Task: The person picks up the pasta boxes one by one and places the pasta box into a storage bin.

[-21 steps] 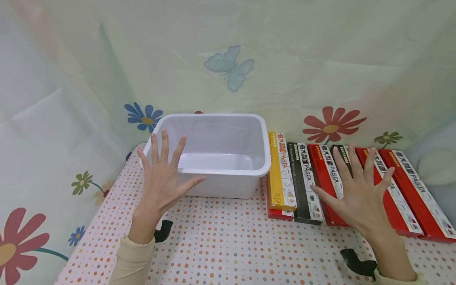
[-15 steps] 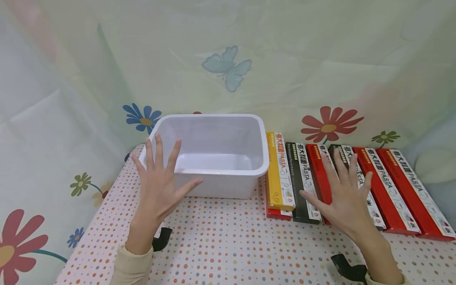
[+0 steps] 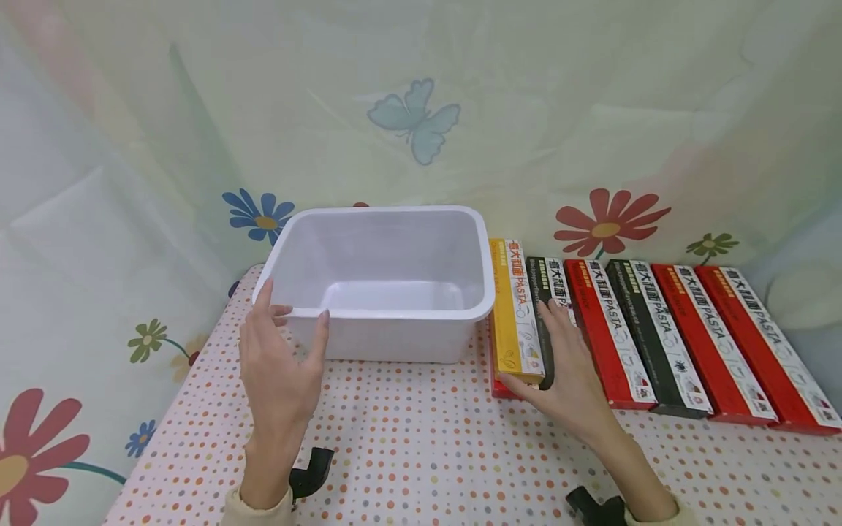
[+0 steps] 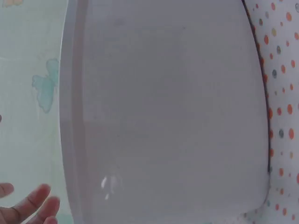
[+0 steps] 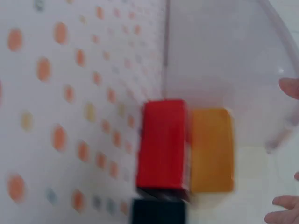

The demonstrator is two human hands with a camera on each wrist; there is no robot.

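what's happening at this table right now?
A person stands at a dotted table. Their left hand is at the near left corner of an empty white plastic bin, fingers at its rim. Their right hand rests over a black pasta box, thumb at the end of the yellow pasta box that lies stacked on a red box. Four more pasta boxes lie in a row to the right.

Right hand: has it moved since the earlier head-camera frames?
Yes. The right hand has slid left along the row, from over the red boxes to the yellow box beside the white tub.
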